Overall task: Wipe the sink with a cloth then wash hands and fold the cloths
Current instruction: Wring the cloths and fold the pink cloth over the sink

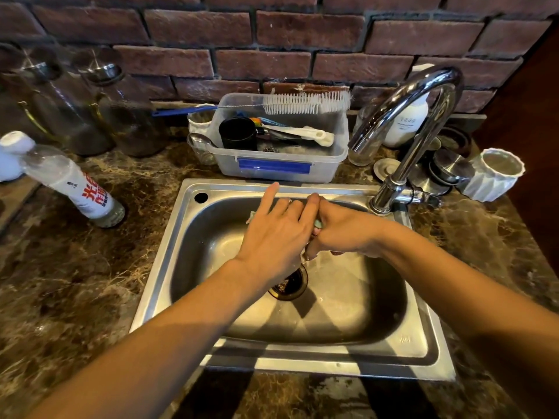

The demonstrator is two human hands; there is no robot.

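Sink (158, 267) holds cloth (317, 227); tub (272, 172) holds black cup (237, 135).

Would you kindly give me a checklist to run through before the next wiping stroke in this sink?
1. Pale cloth gripped by right hand: ok.
2. Left hand pressing on the cloth, fingers straight: ok.
3. Stainless steel sink with drain not covered by the cloth: ok.
4. Curved chrome tap turned off: cannot tell.
5. Clear plastic tub behind the sink's back rim, outside the basin: ok.
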